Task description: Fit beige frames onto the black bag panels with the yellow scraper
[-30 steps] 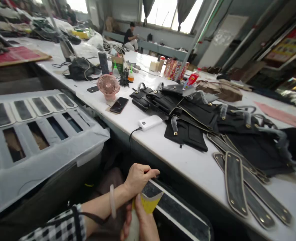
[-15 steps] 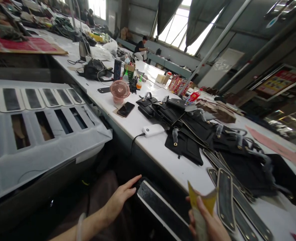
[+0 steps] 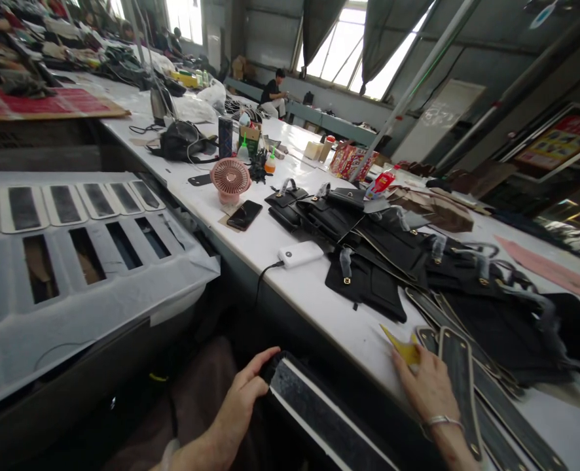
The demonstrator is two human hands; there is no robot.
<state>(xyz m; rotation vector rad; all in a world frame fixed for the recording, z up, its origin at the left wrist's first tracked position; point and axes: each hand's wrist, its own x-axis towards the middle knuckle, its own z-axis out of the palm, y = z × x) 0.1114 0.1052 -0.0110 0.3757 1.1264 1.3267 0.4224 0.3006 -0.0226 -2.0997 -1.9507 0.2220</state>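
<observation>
Your left hand [image 3: 234,409] is at the upper end of a long black panel [image 3: 326,412] with white-edged sides, which slants down toward the bottom of the view just in front of the surface [image 3: 319,297]. Your index finger stretches along the panel's end and your thumb lies at its near corner; how far the other fingers wrap underneath is hidden, so you cannot tell whether they grip it.

Your right hand [image 3: 430,386], with a silver bracelet [image 3: 442,420] at the wrist, is over the front edge of the surface. Its fingers are closed on a yellow curled sheet [image 3: 404,348], whose pointed end sticks out past them; its lower part is hidden by your hand. Just beside that hand lie black straps [image 3: 459,373] with pale edges and gold studs, overlapping one another.

Behind these, black bags [image 3: 368,281] with wrapped handles are heaped across the surface. To their left lie a white power bank [image 3: 300,254] with a black cable, a smartphone [image 3: 244,216] and an upright pink fan [image 3: 230,178]. On your far left, white-bordered black pieces [image 3: 64,204] lie in a row on a white-covered stand [image 3: 98,307].
</observation>
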